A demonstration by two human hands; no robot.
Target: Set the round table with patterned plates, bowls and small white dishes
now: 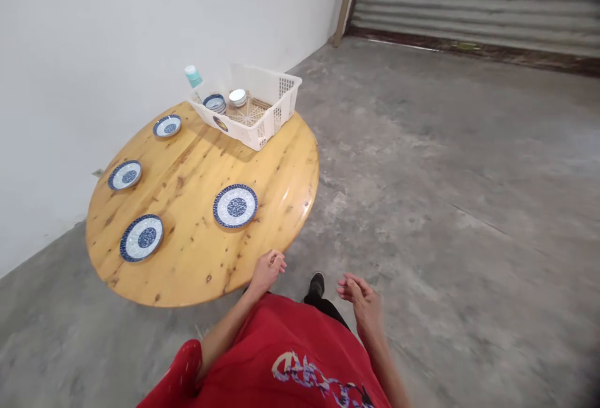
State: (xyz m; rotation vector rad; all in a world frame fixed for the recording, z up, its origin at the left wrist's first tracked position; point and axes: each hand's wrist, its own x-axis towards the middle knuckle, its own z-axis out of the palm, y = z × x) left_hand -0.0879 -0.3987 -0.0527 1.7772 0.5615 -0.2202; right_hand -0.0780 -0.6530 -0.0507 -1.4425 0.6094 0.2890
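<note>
My left hand (pixel 269 269) hovers at the near edge of the round wooden table (pixel 187 280), its fingers loosely bent with nothing in them. Off to the right, above the floor, my right hand (pixel 364 303) is half curled and likewise holds nothing. The nearest dish to my left hand is a blue-rimmed plate (pixel 235 206) lying on the table. More plates of the same pattern lie farther left: one near the front (pixel 141 238), another by the left edge (pixel 124 175) and one toward the back (pixel 167 126).
A white plastic basket (pixel 262 136) stands at the table's back, holding stacked blue-patterned bowls (pixel 214 103) and a white dish stack (pixel 238 97). Beside it is a turquoise bottle with a white cap (pixel 192 75). A white wall (pixel 117 33) borders the left; concrete floor (pixel 445 195) extends right toward a corrugated shutter (pixel 469 2).
</note>
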